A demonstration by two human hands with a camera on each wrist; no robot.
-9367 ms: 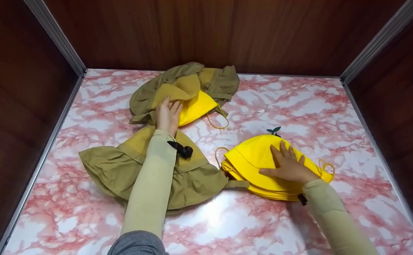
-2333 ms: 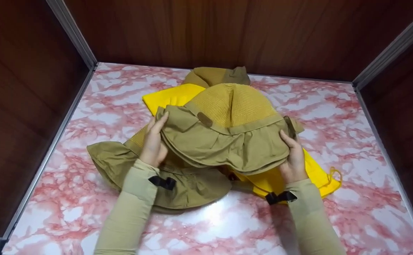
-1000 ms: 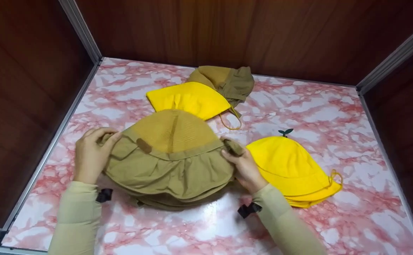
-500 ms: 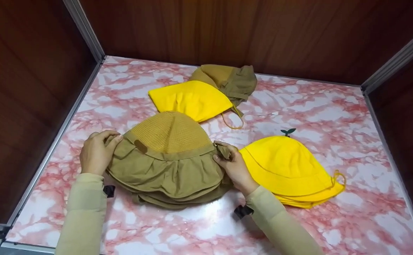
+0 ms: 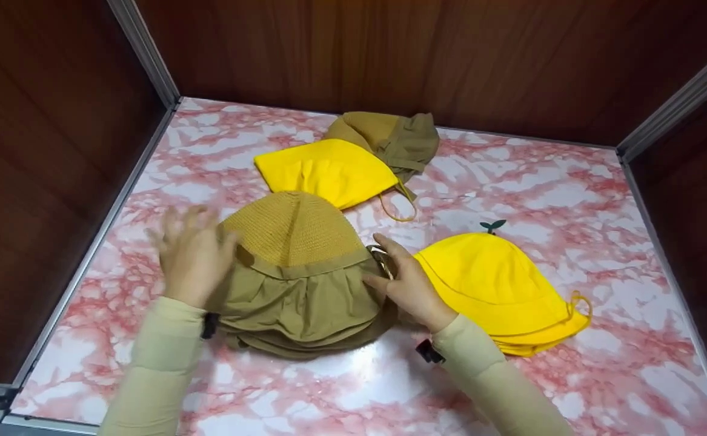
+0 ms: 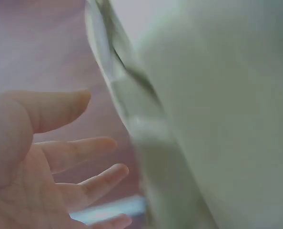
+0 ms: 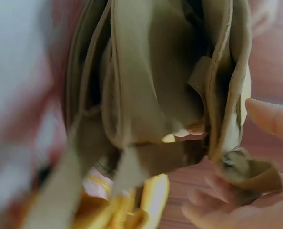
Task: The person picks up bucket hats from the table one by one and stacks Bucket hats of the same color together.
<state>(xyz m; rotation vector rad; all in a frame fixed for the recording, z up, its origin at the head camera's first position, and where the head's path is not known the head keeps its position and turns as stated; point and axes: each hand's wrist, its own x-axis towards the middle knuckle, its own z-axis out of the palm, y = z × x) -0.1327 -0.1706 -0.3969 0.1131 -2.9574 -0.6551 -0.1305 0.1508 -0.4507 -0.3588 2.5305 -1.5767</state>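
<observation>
A khaki sun hat with a woven mustard crown and ruffled brim sits on another khaki hat in the head view, its brim layers showing below. My left hand is spread and blurred at its left side; the left wrist view shows that thumb and fingers straight, holding nothing, beside pale cloth. At the hat's right side is my right hand, thumb and fingers parted around the brim's end. In the right wrist view, a small khaki strap loop lies against the right fingers, the thumb standing apart.
A stack of yellow bucket hats with a green sprout on top stands to the right. Behind lie a folded yellow hat with a cord and a crumpled khaki hat. Dark wood panels wall in the marbled table.
Earlier, both hands carried the khaki hat from the back onto the other khaki hat. Since half a second ago, the left hand has let go of the brim and the right fingers have loosened.
</observation>
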